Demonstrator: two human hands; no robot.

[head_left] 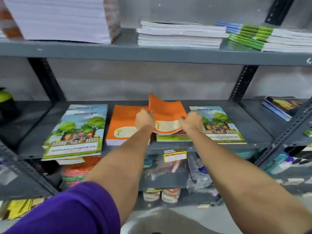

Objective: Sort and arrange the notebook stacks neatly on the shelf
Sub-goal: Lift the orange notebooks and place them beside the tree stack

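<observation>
A purple sleeve [67, 210] fills the near corner, and both bare arms reach out from it to the middle shelf [253, 130]. The shelf carries four piles in a row: a tree-cover stack [74, 132] at the left hanging over the front lip, an orange stack [123, 125], a green-edged pile [172, 137], and a second tree-cover stack [219, 125] at the right. So the sorting looks about half done; the left stack needs pushing back. Between the piles, the left hand [144, 119] and right hand [191, 121] are each closed on a side edge of a lifted orange notebook [167, 115], bowed, its long axis running front to back, its far end tipped upward.
</observation>
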